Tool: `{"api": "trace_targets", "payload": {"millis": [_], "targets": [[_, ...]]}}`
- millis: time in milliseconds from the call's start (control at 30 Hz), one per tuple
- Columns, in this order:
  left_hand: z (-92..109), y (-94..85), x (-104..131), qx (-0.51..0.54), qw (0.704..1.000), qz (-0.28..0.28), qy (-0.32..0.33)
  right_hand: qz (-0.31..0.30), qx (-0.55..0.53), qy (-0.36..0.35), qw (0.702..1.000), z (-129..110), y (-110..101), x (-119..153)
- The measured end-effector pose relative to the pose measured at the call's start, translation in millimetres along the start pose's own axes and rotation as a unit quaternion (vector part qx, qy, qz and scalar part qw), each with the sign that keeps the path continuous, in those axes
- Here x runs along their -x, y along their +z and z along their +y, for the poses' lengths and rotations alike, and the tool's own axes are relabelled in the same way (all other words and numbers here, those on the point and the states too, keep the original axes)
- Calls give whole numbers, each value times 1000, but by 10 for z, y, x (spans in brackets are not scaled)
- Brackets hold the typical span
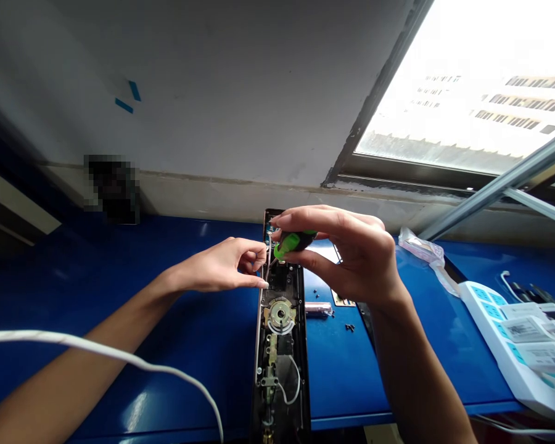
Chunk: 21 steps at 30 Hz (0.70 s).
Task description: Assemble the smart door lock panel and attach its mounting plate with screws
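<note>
My right hand point(346, 253) is closed around the green-and-black handle of a screwdriver point(292, 243). Its thin shaft points down and left into a long, narrow black housing point(304, 351) with its inside exposed. At the housing's upper left edge is my left hand point(231, 264), fingers curled and thumb stretched along the edge; whether something is pinched there is unclear. A thin wire point(269, 262) runs beside these fingertips. Inside the housing are a round metal part point(281, 313), a looped white wire point(298, 382) and, partly hidden by my hands, a blue circuit board point(271, 233).
Several small dark screws point(349, 327) and a clear plastic packet point(319, 309) lie right of the housing on the blue table point(346, 376). A white power strip point(494, 345) with plugged-in adapters stands at right. A white cable point(120, 353) crosses the lower left foreground.
</note>
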<state>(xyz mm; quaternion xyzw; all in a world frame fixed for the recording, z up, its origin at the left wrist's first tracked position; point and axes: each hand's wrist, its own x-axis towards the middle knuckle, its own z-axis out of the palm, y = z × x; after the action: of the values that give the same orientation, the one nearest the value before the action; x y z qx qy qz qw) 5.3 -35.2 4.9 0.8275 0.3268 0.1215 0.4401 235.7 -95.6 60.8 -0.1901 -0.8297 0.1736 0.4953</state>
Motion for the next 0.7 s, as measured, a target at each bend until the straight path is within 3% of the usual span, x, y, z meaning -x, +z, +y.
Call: {"api": "trace_targets", "payload": {"millis": [100,367,500,600,700], "targets": [[1,1,2,2,1000,6,-3,7,15,-3,1000,4,16,5],[43,5,12,4,1000,8,-1,29,27,67,997,12,62,38],[133,-17,57,-38,999,15,-20,66,21,52,996,31,-14,39],[242,0,95,-80,994,68,-22,102,34,27,994,8,-123,30],[348,72,101,-119,982,132,57,109,52,42,992,-54,-247,31]]}}
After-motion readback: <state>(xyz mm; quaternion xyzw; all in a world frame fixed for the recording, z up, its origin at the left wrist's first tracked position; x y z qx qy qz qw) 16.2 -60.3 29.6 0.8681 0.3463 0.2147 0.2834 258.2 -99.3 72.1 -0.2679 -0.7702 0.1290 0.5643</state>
